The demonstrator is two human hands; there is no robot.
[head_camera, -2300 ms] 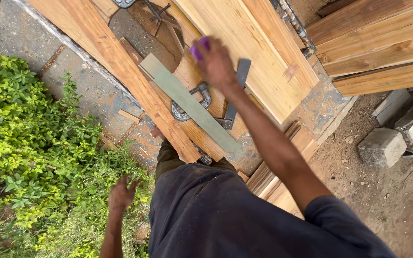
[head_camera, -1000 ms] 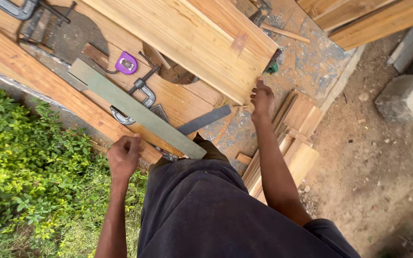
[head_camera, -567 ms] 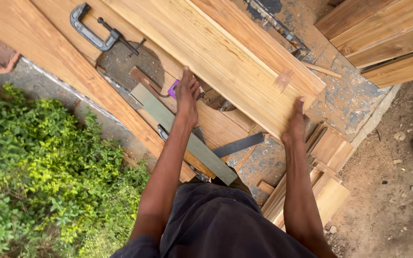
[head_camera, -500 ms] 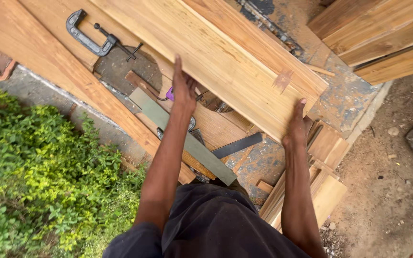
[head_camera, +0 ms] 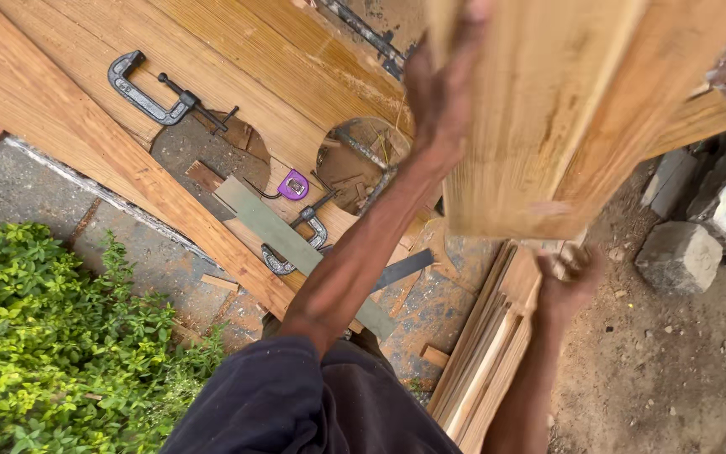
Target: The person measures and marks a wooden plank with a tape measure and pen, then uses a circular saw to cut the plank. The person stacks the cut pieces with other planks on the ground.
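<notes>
Fingers of both hands gripped one raised plank (head_camera: 565,109): left hand (head_camera: 443,88) at its left edge, right hand (head_camera: 569,282) underneath. Two clamps (head_camera: 157,92) lay below.

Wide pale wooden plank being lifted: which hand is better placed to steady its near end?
Probably the right hand: it sits just under the wide pale wooden plank at its near end. The left hand grips the left edge higher up.

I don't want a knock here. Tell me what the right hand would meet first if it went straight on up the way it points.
The right hand reaches up under the big pale wooden plank; its lower end is the first thing in line. Blur hides whether the fingers already touch it.
</notes>
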